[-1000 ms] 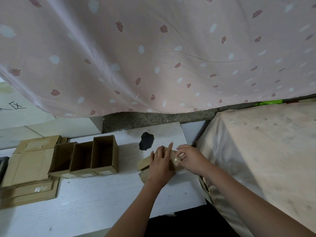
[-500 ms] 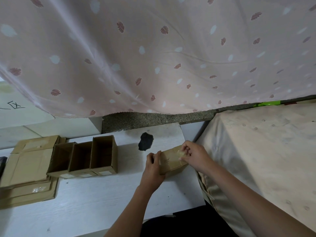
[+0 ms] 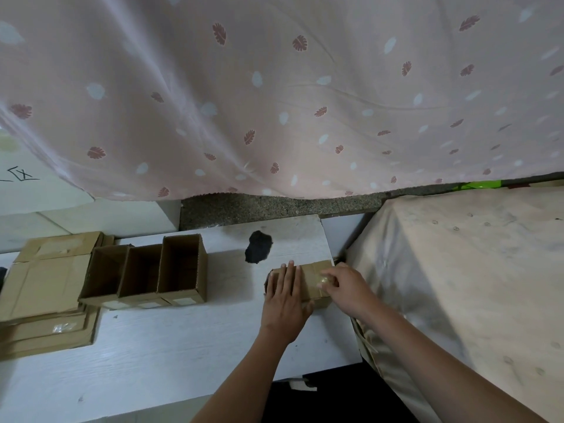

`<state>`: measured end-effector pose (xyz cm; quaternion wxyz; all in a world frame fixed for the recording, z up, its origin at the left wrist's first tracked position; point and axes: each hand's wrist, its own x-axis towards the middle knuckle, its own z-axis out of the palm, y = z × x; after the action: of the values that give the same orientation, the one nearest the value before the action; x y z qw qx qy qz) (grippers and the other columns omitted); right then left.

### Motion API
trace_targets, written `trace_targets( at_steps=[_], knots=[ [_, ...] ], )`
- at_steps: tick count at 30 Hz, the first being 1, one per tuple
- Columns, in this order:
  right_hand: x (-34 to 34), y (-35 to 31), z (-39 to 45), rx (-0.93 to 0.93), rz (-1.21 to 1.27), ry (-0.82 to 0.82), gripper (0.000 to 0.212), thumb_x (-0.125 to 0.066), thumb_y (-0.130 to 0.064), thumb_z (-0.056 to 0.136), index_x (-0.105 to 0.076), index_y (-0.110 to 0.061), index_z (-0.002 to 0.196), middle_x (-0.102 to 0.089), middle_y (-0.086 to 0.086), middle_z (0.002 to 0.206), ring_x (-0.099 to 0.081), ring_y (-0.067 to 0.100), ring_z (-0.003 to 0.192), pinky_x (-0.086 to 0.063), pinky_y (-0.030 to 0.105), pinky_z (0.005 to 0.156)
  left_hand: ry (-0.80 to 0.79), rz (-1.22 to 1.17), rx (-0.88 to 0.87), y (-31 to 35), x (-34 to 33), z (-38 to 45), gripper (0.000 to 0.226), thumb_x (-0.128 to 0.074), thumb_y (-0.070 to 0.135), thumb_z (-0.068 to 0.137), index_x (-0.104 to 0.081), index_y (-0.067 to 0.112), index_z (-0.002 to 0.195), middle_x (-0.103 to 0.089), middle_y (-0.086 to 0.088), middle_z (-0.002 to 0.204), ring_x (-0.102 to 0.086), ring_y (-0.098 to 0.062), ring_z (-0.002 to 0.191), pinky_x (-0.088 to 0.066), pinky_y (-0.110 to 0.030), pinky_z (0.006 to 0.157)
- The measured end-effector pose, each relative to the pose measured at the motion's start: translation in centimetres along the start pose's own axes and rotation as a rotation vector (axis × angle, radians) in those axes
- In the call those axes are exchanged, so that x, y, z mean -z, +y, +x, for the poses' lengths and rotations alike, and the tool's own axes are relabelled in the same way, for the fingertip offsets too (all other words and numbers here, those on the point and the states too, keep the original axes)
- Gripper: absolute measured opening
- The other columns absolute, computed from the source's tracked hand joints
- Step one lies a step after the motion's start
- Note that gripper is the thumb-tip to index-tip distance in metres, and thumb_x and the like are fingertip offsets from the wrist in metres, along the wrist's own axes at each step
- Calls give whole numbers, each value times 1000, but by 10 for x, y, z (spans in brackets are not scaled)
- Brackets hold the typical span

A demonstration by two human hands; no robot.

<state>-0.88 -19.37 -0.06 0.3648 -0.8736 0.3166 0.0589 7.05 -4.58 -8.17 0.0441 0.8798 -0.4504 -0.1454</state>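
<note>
Head camera is my only view, and it looks down on a white wooden table [image 3: 152, 346] with both bare hands near its right end. The small brown cardboard box [image 3: 314, 296] lies on the table close to that right edge, its long side running left to right, just below a black irregular patch [image 3: 258, 247] on the tabletop.

I see the left hand [image 3: 283, 300] laid flat on the left half of the box top. Its fingers are straight and side by side and point away from me, so it presses down and grips nothing. The right hand [image 3: 345, 288] comes in from the right with its fingers bent. Their tips close on a shiny piece of clear tape [image 3: 324, 280] that sits on the right part of the box top, and the hand pinches it there. How far the tape runs over the box I cannot tell.

Well to the left stands a row of three open brown cardboard boxes [image 3: 146, 273], touching one another with their mouths facing up. Beside them, at the table's left end, lies a stack of flattened brown cardboard [image 3: 42, 288]. A pink curtain with a leaf print [image 3: 274, 102] hangs behind the table. A beige cloth-covered surface [image 3: 457, 270] stands just to the right of the table.
</note>
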Motion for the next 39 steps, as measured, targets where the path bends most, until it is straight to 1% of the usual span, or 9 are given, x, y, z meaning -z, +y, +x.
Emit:
trace_targets(
  at_steps=[6, 10, 19, 23, 27, 30, 32, 34, 39],
  knots=[
    [1, 6, -11, -56, -27, 46, 23, -70, -18, 91, -71, -4, 109, -34, -4, 125, -46, 7, 105, -27, 4, 88, -16, -25, 41, 13, -7, 1, 76, -19, 51, 106, 12, 4, 157, 20, -16, 165, 21, -30, 152, 11, -47, 124],
    [7, 5, -15, -69, -38, 71, 17, -61, -13, 95, -67, -9, 111, -67, 5, 107, -64, 21, 100, -42, 21, 75, -21, -34, 60, 17, -1, 1, 77, -24, 50, 105, 9, 7, 159, 16, -15, 166, 18, -29, 153, 11, -47, 124],
    [34, 6, -20, -33, 114, 181, 39, -54, -14, 100, -56, -11, 139, -60, 9, 133, -55, 23, 123, -38, 22, 97, -44, -27, 136, 34, 5, -6, 78, -23, 54, 105, 12, 9, 159, 16, -13, 166, 16, -31, 153, 9, -44, 125],
    [45, 9, -23, -49, 60, 70, 23, -57, -27, 99, -72, -10, 100, -61, 18, 108, -55, 28, 108, -41, 27, 89, -72, -52, 209, 48, 10, -6, 75, -24, 49, 106, 8, 5, 159, 13, -16, 166, 12, -30, 154, 7, -43, 125],
    [44, 12, -31, -38, 80, 22, 42, -47, -31, 104, -50, -22, 63, -56, 16, 97, -52, 25, 94, -38, 27, 79, -57, -58, 247, 55, 16, -6, 74, -27, 49, 106, 2, 6, 159, 6, -14, 167, 7, -30, 155, 4, -44, 126],
    [44, 12, -35, -4, 35, 1, 38, -40, -13, 103, -58, -14, 69, -52, 15, 94, -52, 25, 91, -35, 24, 75, -7, -38, 274, 57, 22, -14, 71, -28, 49, 106, -5, 8, 159, -4, -13, 167, 0, -30, 154, -1, -46, 126],
    [43, 13, -35, 45, 16, -14, 27, -44, -8, 102, -69, -5, 111, -59, 18, 111, -56, 30, 108, -39, 23, 85, 12, -54, 298, 57, 28, -21, 68, -26, 48, 106, -8, 8, 159, -8, -14, 166, -2, -29, 154, -2, -45, 126],
    [42, 8, -36, 78, 44, -19, 47, -49, -10, 101, -43, -9, 148, -61, 12, 125, -58, 24, 113, -41, 19, 87, 22, -56, 338, 55, 35, -29, 66, -21, 46, 107, -8, 7, 159, -7, -14, 167, -1, -29, 155, -3, -45, 126],
    [29, -26, -31, 133, 91, -55, 39, -56, -16, 98, -35, -21, 131, -60, 1, 90, -58, 11, 74, -39, 11, 53, 77, -30, 439, 31, 54, -60, 63, -18, 45, 108, -8, 12, 160, -8, -11, 167, -3, -27, 155, -4, -44, 126]
  ],
)
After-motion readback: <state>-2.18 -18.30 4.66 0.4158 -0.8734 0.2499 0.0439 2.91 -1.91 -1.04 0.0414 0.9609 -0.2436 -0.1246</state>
